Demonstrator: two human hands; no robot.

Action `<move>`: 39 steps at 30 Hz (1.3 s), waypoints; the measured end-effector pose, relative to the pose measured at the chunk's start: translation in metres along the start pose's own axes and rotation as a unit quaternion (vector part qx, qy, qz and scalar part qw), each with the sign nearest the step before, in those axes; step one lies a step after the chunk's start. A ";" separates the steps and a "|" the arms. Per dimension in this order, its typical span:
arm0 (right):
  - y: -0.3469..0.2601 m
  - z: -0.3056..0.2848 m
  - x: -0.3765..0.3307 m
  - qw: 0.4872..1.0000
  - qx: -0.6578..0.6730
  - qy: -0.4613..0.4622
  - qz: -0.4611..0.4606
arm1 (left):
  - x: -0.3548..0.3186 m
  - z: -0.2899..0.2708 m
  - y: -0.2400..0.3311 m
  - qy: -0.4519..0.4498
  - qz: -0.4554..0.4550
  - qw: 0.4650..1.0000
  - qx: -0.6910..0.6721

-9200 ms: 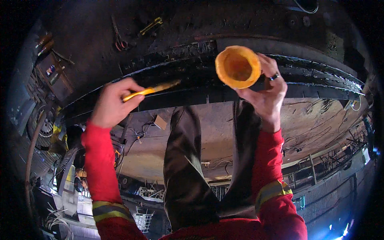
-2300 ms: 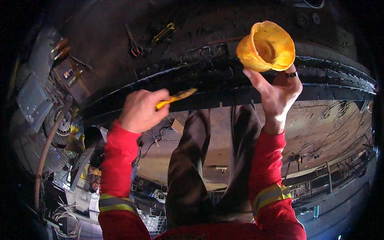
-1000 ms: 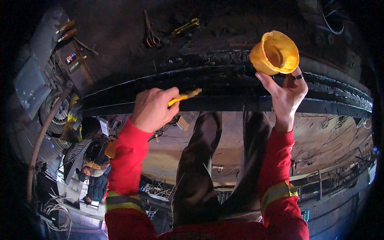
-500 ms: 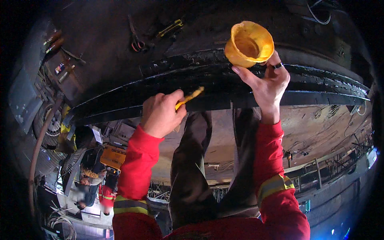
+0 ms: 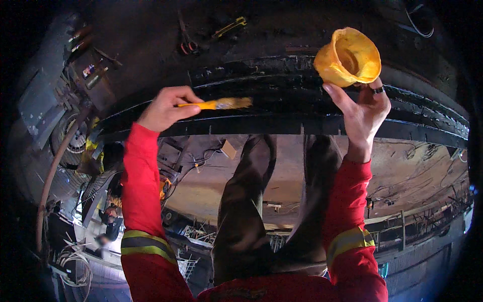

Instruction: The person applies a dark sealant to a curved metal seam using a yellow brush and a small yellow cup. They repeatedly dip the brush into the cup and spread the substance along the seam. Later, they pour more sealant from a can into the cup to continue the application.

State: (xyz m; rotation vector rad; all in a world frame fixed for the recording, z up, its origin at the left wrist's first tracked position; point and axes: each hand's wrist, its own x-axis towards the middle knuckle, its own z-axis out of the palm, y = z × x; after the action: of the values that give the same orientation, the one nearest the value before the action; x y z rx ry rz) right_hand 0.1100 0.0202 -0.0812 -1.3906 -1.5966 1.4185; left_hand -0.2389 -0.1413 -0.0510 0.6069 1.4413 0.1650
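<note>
Your left hand is closed around the yellow handle of a paintbrush, which lies level with its bristles pointing right, over the black curved beam that runs across in front of you. Your right hand is closed on the base of a yellow cup (soft-looking and crumpled at the rim), tilted so that its open mouth faces you, over the far right part of the same beam. A dark ring sits on one finger of that hand. The two hands are well apart, the brush tip lying between them but nearer the left one.

On the dark surface beyond the beam, at the far left, lie a pair of red-handled pliers and, just to their right, a yellow-and-black tool. Your legs in dark trousers hang down near you, between your red sleeves with their reflective bands. Far below on the left, small figures of other people stand on the floor among coiled cables.
</note>
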 end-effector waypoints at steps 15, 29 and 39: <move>-0.003 0.015 -0.001 0.999 -0.022 -0.021 -0.009 | -0.039 0.016 0.032 0.084 0.047 0.943 0.318; -0.006 0.024 -0.002 1.000 0.002 -0.016 0.009 | -0.029 0.028 -0.018 0.115 -0.007 0.898 0.424; 0.000 0.023 -0.001 1.000 -0.010 -0.024 -0.007 | -0.035 0.010 0.002 0.092 -0.039 0.943 0.317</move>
State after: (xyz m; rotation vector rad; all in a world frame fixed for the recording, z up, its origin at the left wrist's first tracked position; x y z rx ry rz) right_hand 0.0897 0.0117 -0.0868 -1.3630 -1.6517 1.4414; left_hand -0.2342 -0.1584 -0.0187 1.0775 1.7024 -0.3307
